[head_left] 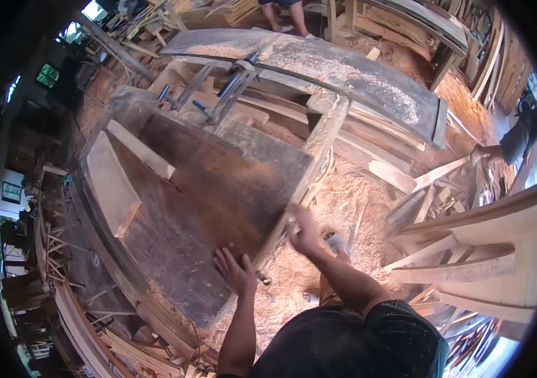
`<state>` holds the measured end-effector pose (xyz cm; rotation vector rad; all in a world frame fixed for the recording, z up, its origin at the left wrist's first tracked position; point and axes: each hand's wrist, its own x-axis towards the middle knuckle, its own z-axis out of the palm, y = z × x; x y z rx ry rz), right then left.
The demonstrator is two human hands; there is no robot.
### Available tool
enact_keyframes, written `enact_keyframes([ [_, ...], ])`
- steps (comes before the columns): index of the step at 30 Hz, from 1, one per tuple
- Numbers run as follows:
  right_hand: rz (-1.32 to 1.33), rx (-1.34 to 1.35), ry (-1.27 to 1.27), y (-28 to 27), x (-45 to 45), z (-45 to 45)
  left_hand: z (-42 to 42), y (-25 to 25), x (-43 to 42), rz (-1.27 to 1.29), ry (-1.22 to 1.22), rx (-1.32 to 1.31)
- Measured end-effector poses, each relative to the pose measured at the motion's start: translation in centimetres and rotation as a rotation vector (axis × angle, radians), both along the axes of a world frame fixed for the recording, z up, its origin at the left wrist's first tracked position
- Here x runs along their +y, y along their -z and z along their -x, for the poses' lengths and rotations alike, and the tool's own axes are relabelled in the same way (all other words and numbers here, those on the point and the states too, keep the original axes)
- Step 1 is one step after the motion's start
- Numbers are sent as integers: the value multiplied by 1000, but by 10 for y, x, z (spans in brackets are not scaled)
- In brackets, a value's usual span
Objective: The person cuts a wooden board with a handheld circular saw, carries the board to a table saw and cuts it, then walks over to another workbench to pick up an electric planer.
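My left hand [237, 272] lies flat on the dark wooden workbench top [205, 208], fingers spread, close to the bench's near edge. Beside it at that edge sticks out a small dark object [262, 277] whose kind I cannot make out. My right hand [304, 232] is at the right-hand edge of the bench, smeared by motion, so its fingers and anything in them are unclear. Two pale boards lie on the left part of the bench: a wide tapered board [111, 179] and a narrower board [141, 151].
Metal bar clamps [230, 88] stand at the bench's far side. Behind them is a long dark table [319, 60] strewn with shavings. Curved wooden frame parts [470, 258] stand at right. Sawdust [356, 208] covers the floor. Another person's legs [284, 16] show at the top.
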<state>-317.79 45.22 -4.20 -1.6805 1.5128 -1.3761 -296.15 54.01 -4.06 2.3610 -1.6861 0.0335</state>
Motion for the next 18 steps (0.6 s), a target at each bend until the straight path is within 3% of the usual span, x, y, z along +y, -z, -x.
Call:
enact_keyframes([
  [3, -457, -24, 285, 87, -39, 94, 15, 0, -5, 72, -15, -29],
  [5, -866, -208, 301, 177, -84, 140, 21, -1, -9, 107, -44, -37],
  [7, -1094, -616, 326, 290, -119, 175, 19, 1, -8, 85, -50, -22],
  [8, -1022, -818, 295, 278, -133, 171, 20, -1, -5, 44, -86, -9],
  [9, -1148, -948, 288, 323, -158, 181, 21, 0, -6, 15, -115, 16],
  [11, -950, -1007, 187, 369, -192, 187, 33, -6, 7, -38, -200, 79],
  [13, -1052, -1219, 271, 341, -232, 174, 51, -2, 34, -45, -193, 97],
  [15, -1085, -1268, 229, 332, -248, 162, 85, -14, 74, -259, -171, 9],
  [18, -1108, -1133, 193, 369, -242, 174, 120, -8, 146, -418, -186, 112],
])
